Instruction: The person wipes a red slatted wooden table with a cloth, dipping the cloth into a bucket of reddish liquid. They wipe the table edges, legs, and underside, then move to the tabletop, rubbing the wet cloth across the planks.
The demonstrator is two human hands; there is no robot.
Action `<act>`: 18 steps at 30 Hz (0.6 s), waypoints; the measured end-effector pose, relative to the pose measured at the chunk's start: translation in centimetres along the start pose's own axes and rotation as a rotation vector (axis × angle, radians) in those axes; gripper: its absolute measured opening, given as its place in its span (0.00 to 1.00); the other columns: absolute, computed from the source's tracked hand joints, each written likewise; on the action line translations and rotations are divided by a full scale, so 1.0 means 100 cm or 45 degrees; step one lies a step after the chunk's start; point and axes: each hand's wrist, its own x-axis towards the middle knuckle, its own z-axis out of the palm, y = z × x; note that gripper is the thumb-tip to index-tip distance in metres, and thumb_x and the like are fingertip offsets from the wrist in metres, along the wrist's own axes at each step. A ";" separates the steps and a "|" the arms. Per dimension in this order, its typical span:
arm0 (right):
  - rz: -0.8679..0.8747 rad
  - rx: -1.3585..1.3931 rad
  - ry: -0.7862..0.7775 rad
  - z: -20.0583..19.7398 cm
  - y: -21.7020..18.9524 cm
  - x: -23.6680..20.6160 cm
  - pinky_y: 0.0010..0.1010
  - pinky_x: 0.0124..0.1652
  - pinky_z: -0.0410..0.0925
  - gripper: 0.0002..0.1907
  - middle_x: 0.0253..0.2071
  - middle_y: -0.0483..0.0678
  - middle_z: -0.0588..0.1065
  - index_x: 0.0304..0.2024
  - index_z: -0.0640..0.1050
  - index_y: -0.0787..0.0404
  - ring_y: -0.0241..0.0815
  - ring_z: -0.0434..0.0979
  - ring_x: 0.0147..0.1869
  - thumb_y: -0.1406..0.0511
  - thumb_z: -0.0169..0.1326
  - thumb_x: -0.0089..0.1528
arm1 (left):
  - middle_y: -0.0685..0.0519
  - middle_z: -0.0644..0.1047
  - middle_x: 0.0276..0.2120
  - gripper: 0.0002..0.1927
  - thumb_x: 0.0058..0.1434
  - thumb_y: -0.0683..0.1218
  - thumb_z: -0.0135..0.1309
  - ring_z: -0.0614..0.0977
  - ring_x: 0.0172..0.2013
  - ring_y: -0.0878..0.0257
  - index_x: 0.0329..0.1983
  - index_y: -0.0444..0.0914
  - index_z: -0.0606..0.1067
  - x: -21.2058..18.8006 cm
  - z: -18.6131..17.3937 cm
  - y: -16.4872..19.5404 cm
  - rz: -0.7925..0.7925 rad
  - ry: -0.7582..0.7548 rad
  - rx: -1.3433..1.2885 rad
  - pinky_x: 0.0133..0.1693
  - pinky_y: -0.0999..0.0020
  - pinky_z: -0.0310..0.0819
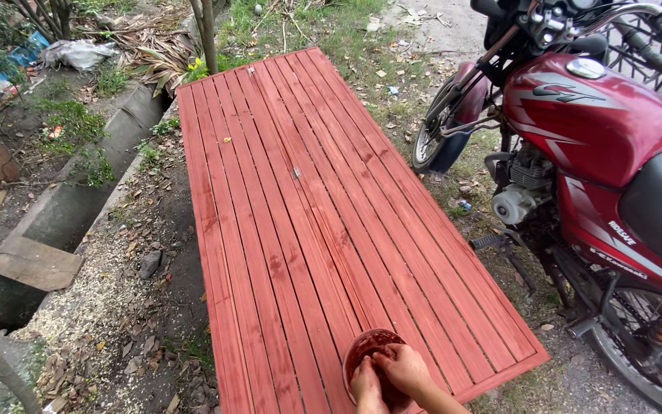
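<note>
Below, at the near edge of the head view, a small red bowl point(371, 354) is being worked on a red slatted panel point(308, 199), whose long axis is running away from the person. Both hands are being pressed into the bowl: the left hand point(367, 387) curled at its near rim, the right hand point(402, 369) cupped over its contents. A red motorcycle point(591, 146) is being kept just beside the panel.

Both hands, left hand point(367, 386) and right hand point(402, 368), dip into a small red-stained bowl point(368, 349) on the red slatted panel point(308, 215) beside a red motorcycle point(591, 130).
</note>
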 end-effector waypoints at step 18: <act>0.105 0.655 -0.322 -0.051 -0.041 -0.034 0.37 0.49 0.77 0.28 0.45 0.54 0.85 0.49 0.83 0.59 0.45 0.86 0.47 0.53 0.67 0.50 | 0.47 0.77 0.56 0.20 0.65 0.48 0.57 0.78 0.55 0.52 0.59 0.39 0.76 -0.020 -0.002 -0.002 0.184 0.132 0.082 0.55 0.52 0.75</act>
